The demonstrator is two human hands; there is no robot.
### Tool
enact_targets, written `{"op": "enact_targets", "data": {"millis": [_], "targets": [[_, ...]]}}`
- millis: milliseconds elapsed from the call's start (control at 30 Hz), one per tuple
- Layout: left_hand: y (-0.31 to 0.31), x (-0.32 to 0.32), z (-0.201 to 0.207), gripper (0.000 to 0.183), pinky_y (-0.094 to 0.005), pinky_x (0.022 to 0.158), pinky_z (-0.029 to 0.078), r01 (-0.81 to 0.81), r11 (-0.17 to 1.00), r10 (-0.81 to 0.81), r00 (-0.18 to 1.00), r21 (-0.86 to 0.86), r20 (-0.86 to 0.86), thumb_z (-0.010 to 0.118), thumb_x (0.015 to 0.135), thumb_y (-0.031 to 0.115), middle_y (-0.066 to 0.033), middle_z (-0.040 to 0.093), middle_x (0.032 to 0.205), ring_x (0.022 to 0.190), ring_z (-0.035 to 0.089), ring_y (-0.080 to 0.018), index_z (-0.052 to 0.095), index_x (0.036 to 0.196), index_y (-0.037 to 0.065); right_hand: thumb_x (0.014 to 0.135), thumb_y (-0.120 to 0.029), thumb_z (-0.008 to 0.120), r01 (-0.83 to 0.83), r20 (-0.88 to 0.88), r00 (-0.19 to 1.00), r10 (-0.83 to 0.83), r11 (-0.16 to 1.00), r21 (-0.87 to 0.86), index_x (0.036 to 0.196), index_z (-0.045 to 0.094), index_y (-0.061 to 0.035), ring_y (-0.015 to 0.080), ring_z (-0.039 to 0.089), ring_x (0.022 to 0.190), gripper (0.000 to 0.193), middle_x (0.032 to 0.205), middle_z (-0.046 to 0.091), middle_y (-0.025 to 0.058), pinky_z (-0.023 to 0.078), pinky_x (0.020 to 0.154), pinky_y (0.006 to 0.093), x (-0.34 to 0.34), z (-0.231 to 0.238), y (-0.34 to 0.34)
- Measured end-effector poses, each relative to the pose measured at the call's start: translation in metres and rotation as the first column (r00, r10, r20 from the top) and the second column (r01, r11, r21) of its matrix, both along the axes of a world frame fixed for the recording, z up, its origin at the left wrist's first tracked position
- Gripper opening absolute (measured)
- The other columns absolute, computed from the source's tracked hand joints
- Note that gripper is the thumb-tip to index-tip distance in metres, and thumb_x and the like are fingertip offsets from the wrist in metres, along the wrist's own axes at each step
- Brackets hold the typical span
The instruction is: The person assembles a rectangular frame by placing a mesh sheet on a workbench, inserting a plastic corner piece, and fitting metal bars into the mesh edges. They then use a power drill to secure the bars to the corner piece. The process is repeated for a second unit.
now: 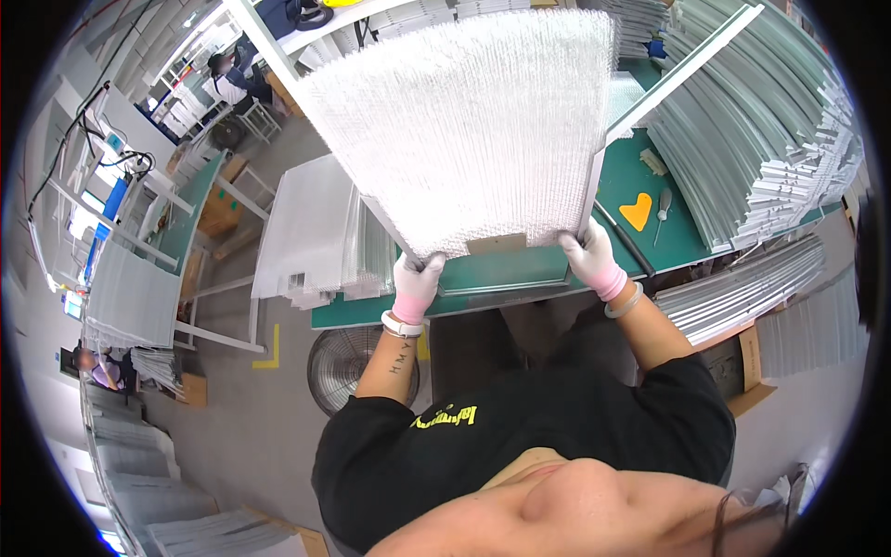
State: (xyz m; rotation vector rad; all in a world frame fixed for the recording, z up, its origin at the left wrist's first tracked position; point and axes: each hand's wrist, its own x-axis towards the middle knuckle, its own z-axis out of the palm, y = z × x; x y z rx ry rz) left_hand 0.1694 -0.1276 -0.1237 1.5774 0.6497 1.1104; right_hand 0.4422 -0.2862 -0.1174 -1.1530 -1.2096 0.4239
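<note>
Mesh panel point(473, 130) held by its near corners in two gloved hands

The left hand point(418, 281) gripped the panel's near left corner, its thumb laid along the pale face; the right hand point(594, 264) had the near right corner in the same way. The other fingers were mostly hidden, so how tightly they curled underneath could not be told. Holding both corners probably shared the weight evenly and kept the wide sheet from twisting, while the gloves likely guarded the skin from rough edges.

Between the thumbs, a small tan plate point(497, 244) sat at the middle of the near edge. The panel tilted up and away above the green bench point(640, 153), its far end seemingly raised, perhaps to bring its whole face into view. Just below the near edge showed a thin grey frame point(506, 286); whether the two touched was unclear.

To the right on the bench lay a black bar point(624, 241), a yellow heart-shaped piece point(637, 212) and a screwdriver point(663, 218), presumably kept there within easy reach. Beyond them rose a tall stack of panels point(733, 130), and another pile point(311, 223) stood on the left, seemingly grouped to save room. Below the bench's left end stood a round fan point(357, 371).
</note>
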Motion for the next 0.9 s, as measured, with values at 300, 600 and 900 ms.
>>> {"op": "enact_targets", "data": {"millis": [300,600,900], "targets": [[0.006,-0.013,0.112,0.034,-0.0258,0.083,0.050,0.017,0.986,-0.047,0.982,0.167,0.180,0.065,0.084,-0.003,-0.0047,0.069,0.105,0.095,0.062,-0.0109,0.063,0.118,-0.004,0.092,-0.004,0.061,-0.013,-0.152,0.988,0.021,0.999,0.052,0.121,0.059,0.0032,0.0061,0.055,0.091,0.030,0.103,0.064,0.0004,0.044,0.081,0.0235,0.012,0.114,0.003],[-0.021,-0.018,0.069,0.023,-0.0267,0.079,0.050,0.023,0.973,-0.101,0.939,0.232,0.328,0.075,0.085,0.004,-0.0041,0.070,0.097,0.087,0.062,-0.0099,0.068,0.105,-0.003,0.094,-0.006,0.064,0.131,-0.162,0.980,-0.116,0.988,0.084,0.122,0.061,0.0025,0.0068,0.058,0.090,0.029,0.103,0.067,0.0008,0.048,0.081,0.0250,0.002,0.076,-0.011],[-0.025,-0.015,0.065,0.022,-0.0263,0.079,0.051,0.013,0.977,-0.081,0.945,0.211,0.318,0.075,0.083,0.002,-0.0037,0.070,0.095,0.087,0.063,-0.0104,0.068,0.104,-0.002,0.091,-0.004,0.066,0.070,-0.233,0.972,-0.033,0.986,0.151,0.117,0.063,0.0018,0.0064,0.056,0.087,0.026,0.101,0.066,0.0009,0.047,0.078,0.0238,-0.006,0.072,-0.019]]}}
